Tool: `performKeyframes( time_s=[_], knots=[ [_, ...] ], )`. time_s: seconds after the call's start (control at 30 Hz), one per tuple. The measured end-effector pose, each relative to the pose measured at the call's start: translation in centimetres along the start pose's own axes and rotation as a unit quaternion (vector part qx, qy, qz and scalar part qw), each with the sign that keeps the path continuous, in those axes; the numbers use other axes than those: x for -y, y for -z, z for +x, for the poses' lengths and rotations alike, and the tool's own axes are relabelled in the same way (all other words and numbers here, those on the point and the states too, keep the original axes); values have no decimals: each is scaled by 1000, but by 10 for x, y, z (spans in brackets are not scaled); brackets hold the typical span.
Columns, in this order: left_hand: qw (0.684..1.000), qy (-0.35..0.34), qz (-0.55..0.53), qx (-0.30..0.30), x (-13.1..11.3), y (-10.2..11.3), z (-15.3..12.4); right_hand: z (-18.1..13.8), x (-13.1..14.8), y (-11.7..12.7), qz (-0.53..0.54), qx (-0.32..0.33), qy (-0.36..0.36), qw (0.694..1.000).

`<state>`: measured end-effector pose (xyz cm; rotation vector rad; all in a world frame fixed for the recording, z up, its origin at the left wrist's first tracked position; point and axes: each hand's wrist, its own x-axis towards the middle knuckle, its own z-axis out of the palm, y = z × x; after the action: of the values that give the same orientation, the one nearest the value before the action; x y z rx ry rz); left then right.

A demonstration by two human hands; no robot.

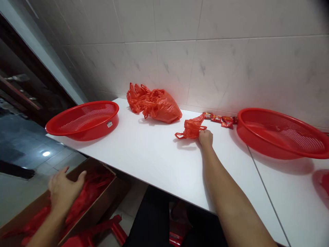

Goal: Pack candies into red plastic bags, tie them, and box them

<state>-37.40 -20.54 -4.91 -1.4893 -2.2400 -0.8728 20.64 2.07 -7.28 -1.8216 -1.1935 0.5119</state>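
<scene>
My right hand (206, 138) is closed on a small, thin red plastic bag (192, 128), gripping it near one handle loop above the white table (154, 151). Just behind it, several small red snack packets (216, 118) lie in a row by the wall. My left hand (65, 187) hangs over a cardboard box (99, 202) below the table's left edge, its fingers spread and holding nothing. Crumpled red plastic bags (84, 195) lie inside that box.
A filled red plastic bag (164, 109) rests against the tiled wall. Red mesh-bottomed baskets stand at the left (100, 128) and right (267, 148) of the table. Under the table's front edge is a red plastic stool (117, 228), beside the person's dark-clothed legs.
</scene>
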Motion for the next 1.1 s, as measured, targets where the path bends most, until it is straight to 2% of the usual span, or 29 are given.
performKeyframes(
  time_s=[0.07,0.1,0.17,0.23,0.3,0.33,0.4,0.47,0.53,0.6,0.7,0.8,0.87,0.93,1.03,1.1],
  knots=[
    [994,-54,-75,-65,-64,-16,-8,3,-1,1,10,27,-3,1000],
    [986,-93,-133,-32,-100,-26,-13,5,-2,2,16,46,-3,999],
    [946,-165,-246,130,-175,-47,-22,6,-3,6,29,88,-2,996],
    [878,-243,-306,277,-248,-68,-27,1,-4,10,41,122,1,992],
    [821,-295,-325,366,-314,-88,-28,-9,-5,15,50,141,9,989],
    [804,-293,-345,385,-343,-98,-27,-16,-6,17,53,142,16,988],
    [791,-255,-393,395,-392,-117,-27,-30,-10,22,62,128,33,989],
    [791,-219,-419,389,-425,-135,-29,-40,-14,29,72,96,49,991],
    [795,-201,-424,384,-439,-150,-32,-45,-18,38,80,51,53,994],
    [796,-197,-419,390,-438,-158,-33,-44,-18,49,95,-14,60,994],
    [786,-212,-402,419,-421,-156,-30,-43,-12,62,139,-79,159,974],
    [765,-274,-389,435,-408,-147,-25,-49,4,63,151,-29,275,949],
    [753,-332,-376,425,-406,-143,-23,-56,16,57,126,20,298,946],
    [754,-374,-358,404,-406,-140,-22,-60,24,51,91,44,298,949],
    [774,-381,-350,366,-408,-139,-15,-59,23,49,65,-3,276,959],
    [791,-349,-363,347,-407,-139,-5,-54,17,54,77,-52,254,963]
  ],
)
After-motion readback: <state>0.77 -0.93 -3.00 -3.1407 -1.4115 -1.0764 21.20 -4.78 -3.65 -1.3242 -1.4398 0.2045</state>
